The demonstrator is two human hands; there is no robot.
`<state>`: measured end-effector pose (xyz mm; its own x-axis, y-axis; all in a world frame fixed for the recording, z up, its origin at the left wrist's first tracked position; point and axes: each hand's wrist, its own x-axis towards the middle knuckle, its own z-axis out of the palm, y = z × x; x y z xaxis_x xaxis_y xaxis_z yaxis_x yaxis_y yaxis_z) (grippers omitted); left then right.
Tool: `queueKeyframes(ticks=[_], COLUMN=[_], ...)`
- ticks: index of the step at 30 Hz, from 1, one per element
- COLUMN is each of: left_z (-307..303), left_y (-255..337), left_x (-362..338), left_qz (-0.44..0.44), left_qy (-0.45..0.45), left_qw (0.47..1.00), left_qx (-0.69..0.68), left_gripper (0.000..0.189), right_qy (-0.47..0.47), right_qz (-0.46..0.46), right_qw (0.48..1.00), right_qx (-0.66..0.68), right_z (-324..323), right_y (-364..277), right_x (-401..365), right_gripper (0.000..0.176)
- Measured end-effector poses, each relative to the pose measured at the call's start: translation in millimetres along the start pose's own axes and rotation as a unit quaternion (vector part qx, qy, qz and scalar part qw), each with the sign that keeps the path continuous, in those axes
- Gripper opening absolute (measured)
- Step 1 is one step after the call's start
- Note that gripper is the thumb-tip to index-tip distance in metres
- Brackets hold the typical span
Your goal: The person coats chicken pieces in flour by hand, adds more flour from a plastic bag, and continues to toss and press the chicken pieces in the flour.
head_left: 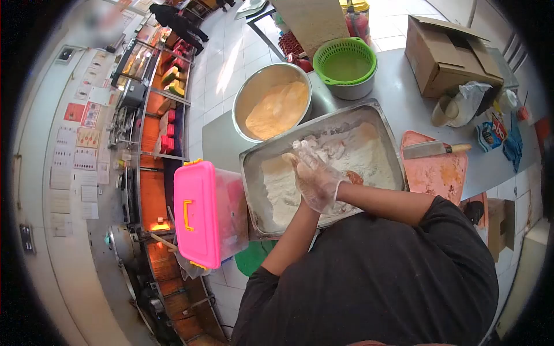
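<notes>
Over a metal tray (252, 184) of white flour (280, 199), my two hands are pressed together, fingers pointing away from me. My right hand (322, 185) wears a clear plastic glove dusted with flour and covers much of my left hand (295, 172). Both look closed around something between the palms, but what it is stays hidden. A reddish piece of what looks like raw meat (354, 177) lies in the flour just right of my hands. Lumpy flour-coated pieces (332, 147) lie beyond them, toward the tray's far side.
A steel bowl (238, 109) holds an orange-yellow mass; beside it sits a green colander (346, 60). To the right are a knife (424, 150) on a stained pink board (433, 179) and a cardboard box (450, 60). A pink-lidded bin (196, 214) flanks the tray's left. A person (176, 23) is far off.
</notes>
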<state>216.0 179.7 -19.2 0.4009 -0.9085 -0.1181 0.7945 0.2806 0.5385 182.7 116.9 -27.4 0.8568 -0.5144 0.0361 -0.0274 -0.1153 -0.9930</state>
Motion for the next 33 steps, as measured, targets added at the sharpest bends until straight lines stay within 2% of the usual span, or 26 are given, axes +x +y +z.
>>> queueKeyframes(ticks=[2, 8, 11, 12, 13, 14, 17, 18, 20, 21, 22, 23, 24, 25, 28, 31, 33], left_z=[-2.1, -32.9, -17.8, 1.6, 11.8, 15.3, 4.8, 1.1, -7.5, -11.6, -15.6, -19.2, -22.4, -25.3, -26.6, -10.8, -2.7], left_y=[-4.9, 1.1, 15.6, 24.5, 28.3, 31.3, 43.0, 46.5, 52.6, 55.0, 57.0, 58.0, 58.1, 57.9, 57.6, 55.1, 54.2], left_x=[-2.9, -6.8, -17.8, -18.8, -22.4, -26.2, -40.6, -44.0, -52.2, -55.8, -59.6, -62.6, -64.1, -64.8, -62.4, -54.8, -51.8], left_qz=[-0.002, -0.012, -0.047, -0.106, -0.099, -0.089, -0.049, -0.040, -0.024, -0.023, -0.022, -0.021, -0.025, -0.026, -0.032, -0.042, -0.043], left_qy=[0.024, 0.054, 0.029, 0.091, 0.126, 0.160, 0.158, 0.153, 0.149, 0.153, 0.159, 0.164, 0.167, 0.169, 0.169, 0.170, 0.150], left_qw=[0.999, 0.986, 0.966, 0.978, 0.964, 0.946, 0.944, 0.945, 0.947, 0.949, 0.951, 0.952, 0.952, 0.952, 0.949, 0.943, 0.940], left_qx=[0.034, 0.157, 0.254, 0.154, 0.211, 0.269, 0.287, 0.285, 0.283, 0.275, 0.266, 0.257, 0.256, 0.254, 0.264, 0.283, 0.303], left_gripper=[0.081, 0.077, 0.074, 0.077, 0.078, 0.080, 0.081, 0.083, 0.086, 0.083, 0.081, 0.078, 0.078, 0.077, 0.077, 0.083, 0.086], right_qy=[0.051, -0.055, -0.095, -0.090, -0.085, -0.050, 0.104, 0.135, 0.207, 0.249, 0.352, 0.451, 0.523, 0.578, 0.547, 0.471, 0.481], right_qz=[-0.002, 0.086, -0.026, -0.003, 0.021, 0.023, -0.020, -0.103, -0.142, -0.097, -0.092, -0.057, 0.042, 0.139, 0.207, 0.362, 0.376], right_qw=[0.988, 0.994, 0.993, 0.995, 0.996, 0.998, 0.992, 0.983, 0.955, 0.931, 0.913, 0.890, 0.847, 0.778, 0.632, 0.638, 0.644], right_qx=[-0.147, 0.030, -0.058, -0.034, -0.010, 0.012, 0.073, 0.071, 0.160, 0.249, 0.185, 0.038, -0.083, -0.201, -0.509, -0.490, -0.461], right_z=[6.6, 8.9, -42.2, -60.6, -78.6, -94.0, -139.3, -162.8, -220.5, -246.4, -265.3, -288.4, -302.9, -314.8, -370.5, -399.5, -407.0], right_y=[8.4, 7.3, -18.6, -25.0, -30.2, -29.3, -21.0, -10.4, 8.5, 8.2, -15.1, -31.0, -54.9, -68.8, -37.3, -49.0, -58.7], right_x=[0.7, -16.5, -26.5, -32.1, -39.8, -43.3, -47.6, -51.2, -68.1, -76.7, -85.8, -91.2, -100.5, -106.8, -120.8, -109.2, -106.8], right_gripper=[0.059, 0.062, 0.061, 0.057, 0.053, 0.051, 0.048, 0.049, 0.050, 0.049, 0.046, 0.048, 0.052, 0.057, 0.063, 0.064, 0.066])
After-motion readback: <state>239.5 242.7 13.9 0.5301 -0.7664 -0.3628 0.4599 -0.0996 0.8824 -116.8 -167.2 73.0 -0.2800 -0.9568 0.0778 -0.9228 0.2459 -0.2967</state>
